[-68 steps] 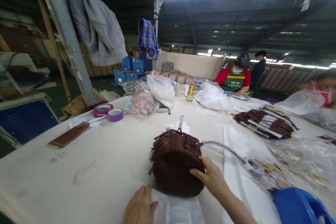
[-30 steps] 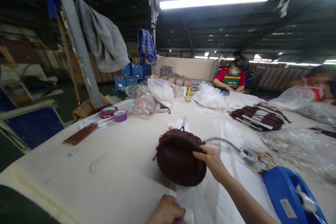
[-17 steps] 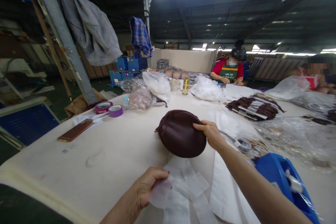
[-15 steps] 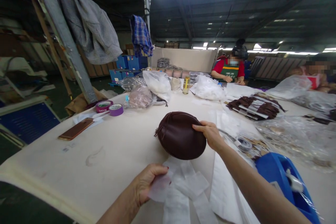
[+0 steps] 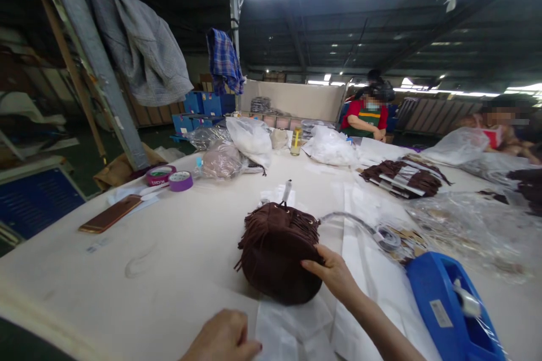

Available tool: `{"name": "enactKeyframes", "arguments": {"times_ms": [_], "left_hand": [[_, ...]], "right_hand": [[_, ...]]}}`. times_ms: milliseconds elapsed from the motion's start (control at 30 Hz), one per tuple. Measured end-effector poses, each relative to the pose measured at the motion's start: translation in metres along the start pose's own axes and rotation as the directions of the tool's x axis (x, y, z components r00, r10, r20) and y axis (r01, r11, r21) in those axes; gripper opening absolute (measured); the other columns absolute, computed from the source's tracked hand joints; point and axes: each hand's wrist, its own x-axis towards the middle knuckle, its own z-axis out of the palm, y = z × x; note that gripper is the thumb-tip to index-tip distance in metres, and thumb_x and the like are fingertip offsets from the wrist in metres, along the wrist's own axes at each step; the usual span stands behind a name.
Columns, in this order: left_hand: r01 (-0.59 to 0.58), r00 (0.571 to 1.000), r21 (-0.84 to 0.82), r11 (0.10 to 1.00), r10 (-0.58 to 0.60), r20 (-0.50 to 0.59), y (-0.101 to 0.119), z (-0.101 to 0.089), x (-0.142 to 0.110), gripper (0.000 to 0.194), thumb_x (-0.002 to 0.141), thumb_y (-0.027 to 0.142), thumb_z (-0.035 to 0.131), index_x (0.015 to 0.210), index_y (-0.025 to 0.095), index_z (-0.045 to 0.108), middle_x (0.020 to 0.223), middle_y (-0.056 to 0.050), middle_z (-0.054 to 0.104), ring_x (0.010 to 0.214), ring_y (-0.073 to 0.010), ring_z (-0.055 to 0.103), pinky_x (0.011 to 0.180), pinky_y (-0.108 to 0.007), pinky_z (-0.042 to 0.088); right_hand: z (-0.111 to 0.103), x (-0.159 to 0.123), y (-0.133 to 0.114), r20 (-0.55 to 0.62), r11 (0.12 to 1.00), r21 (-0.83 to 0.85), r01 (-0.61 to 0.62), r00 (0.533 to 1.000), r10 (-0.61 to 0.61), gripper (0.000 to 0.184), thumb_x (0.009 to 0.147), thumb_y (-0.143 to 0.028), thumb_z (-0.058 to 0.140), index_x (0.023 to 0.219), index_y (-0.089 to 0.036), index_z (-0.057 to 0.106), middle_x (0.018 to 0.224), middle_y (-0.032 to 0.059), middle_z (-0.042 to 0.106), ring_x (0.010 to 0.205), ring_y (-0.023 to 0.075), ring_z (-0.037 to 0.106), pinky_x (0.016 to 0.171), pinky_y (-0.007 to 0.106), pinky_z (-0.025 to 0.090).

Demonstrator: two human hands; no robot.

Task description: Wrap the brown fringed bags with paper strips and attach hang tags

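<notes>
A dark brown fringed drawstring bag (image 5: pixel 282 262) is on the white table, tilted so its smooth round base shows toward me. Fringe hangs along its side, and a white tag (image 5: pixel 287 192) stands up at its top. My right hand (image 5: pixel 332 273) pinches the right edge of the base between thumb and fingers. My left hand (image 5: pixel 224 335) is closed, low in front of the bag and apart from it; whatever its curled fingers hold is hidden. Thin white paper sheets (image 5: pixel 292 330) lie under and in front of the bag, just right of my left hand.
A blue plastic dispenser (image 5: pixel 444 304) stands at the right, near a grey tape roll (image 5: pixel 387 237). Brown fringed pieces (image 5: pixel 404 177) and clear bags (image 5: pixel 466 231) lie beyond. Purple tape (image 5: pixel 180 181) and a phone (image 5: pixel 110 213) lie left. A co-worker (image 5: pixel 366 115) sits across the table.
The bag has turned from showing mostly its base to showing its fringe and top, and has come lower. My left hand has moved down and left, away from the paper sheets.
</notes>
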Motion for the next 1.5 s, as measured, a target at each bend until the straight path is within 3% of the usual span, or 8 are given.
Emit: {"name": "enactKeyframes", "arguments": {"times_ms": [100,167,367,633,800,1000,1267,1500], "left_hand": [[-0.122,0.904,0.104,0.987,0.153,-0.399,0.014,-0.037,0.022,0.019,0.073,0.031,0.047,0.086,0.02,0.056,0.08,-0.004,0.058,0.072,-0.0207,0.055,0.068,-0.03,0.041],[-0.183,0.852,0.053,0.982,0.186,-0.49,0.022,-0.054,0.043,0.038,0.07,0.031,0.053,0.106,0.019,0.05,0.098,-0.007,0.057,0.086,-0.0233,0.055,0.077,-0.033,0.042],[-0.127,0.968,-0.309,0.942,0.05,-0.245,0.015,-0.053,0.074,0.063,0.054,0.029,0.072,0.11,0.015,0.048,0.093,-0.008,0.061,0.09,-0.0288,0.056,0.081,-0.036,0.042],[-0.116,0.974,-0.736,0.667,-0.069,-0.216,-0.014,-0.009,0.069,0.068,0.05,0.033,0.079,0.107,0.015,0.048,0.1,-0.009,0.061,0.095,-0.028,0.056,0.076,-0.031,0.047],[-0.272,0.918,-0.763,0.586,-0.079,-0.388,-0.005,-0.023,0.073,0.073,0.055,0.031,0.076,0.118,0.017,0.042,0.107,-0.008,0.056,0.097,-0.0232,0.053,0.07,-0.024,0.047],[-0.218,0.947,-0.763,0.608,-0.058,-0.316,-0.005,-0.033,0.082,0.043,0.067,0.045,0.066,0.095,0.013,0.059,0.076,-0.002,0.059,0.061,-0.0132,0.049,0.048,-0.02,0.039],[-0.191,0.913,-0.78,0.596,-0.184,-0.365,-0.007,-0.029,0.09,0.051,0.069,0.066,0.052,0.061,0.016,0.051,0.053,0.002,0.043,0.048,-0.0128,0.043,0.042,-0.022,0.039],[-0.227,0.944,-0.825,0.518,-0.093,-0.318,-0.009,-0.033,0.081,0.051,0.072,0.062,0.052,0.079,0.012,0.061,0.065,-0.002,0.055,0.056,-0.0134,0.045,0.048,-0.022,0.039]], "right_hand": [[-0.004,-0.001,-0.007,-0.017,0.996,-0.07,0.046,0.999,-0.047,0.028,0.06,-0.029,0.066,0.086,-0.021,0.063,0.083,0.0017,0.059,0.08,0.0205,0.053,0.071,0.032,0.04],[-0.007,-0.002,-0.01,-0.047,0.994,-0.097,0.048,0.997,-0.053,0.044,0.057,-0.027,0.068,0.1,-0.023,0.059,0.101,0.0043,0.056,0.092,0.0225,0.052,0.078,0.034,0.04],[-0.018,-0.025,0.018,-0.138,0.963,0.179,-0.201,0.964,0.227,0.055,0.048,-0.03,0.077,0.099,-0.025,0.056,0.096,0.0054,0.058,0.091,0.0252,0.054,0.073,0.035,0.044],[0.003,-0.032,0.015,0.044,0.835,0.497,-0.237,0.968,0.249,0.044,0.059,-0.037,0.073,0.099,-0.023,0.06,0.081,0.0014,0.063,0.071,0.0155,0.054,0.062,0.027,0.04],[0.007,-0.022,0.017,0.04,0.796,0.55,-0.254,0.96,0.279,0.041,0.058,-0.038,0.074,0.094,-0.022,0.063,0.077,0.0014,0.063,0.063,0.0116,0.049,0.055,0.024,0.035],[0.011,-0.019,0.02,0.058,0.642,0.724,-0.251,0.95,0.306,0.039,0.055,-0.034,0.078,0.088,-0.019,0.067,0.079,0.0019,0.063,0.063,0.0114,0.05,0.058,0.025,0.038],[0.009,-0.022,0.02,0.055,0.571,0.791,-0.218,0.956,0.289,0.029,0.063,-0.034,0.074,0.088,-0.02,0.067,0.079,0.0021,0.063,0.067,0.0129,0.054,0.061,0.026,0.042],[0.012,-0.031,0.014,0.02,0.582,0.791,-0.186,0.96,0.278,0.036,0.054,-0.029,0.078,0.088,-0.021,0.068,0.089,0.0032,0.065,0.075,0.0155,0.055,0.069,0.027,0.042]]}}
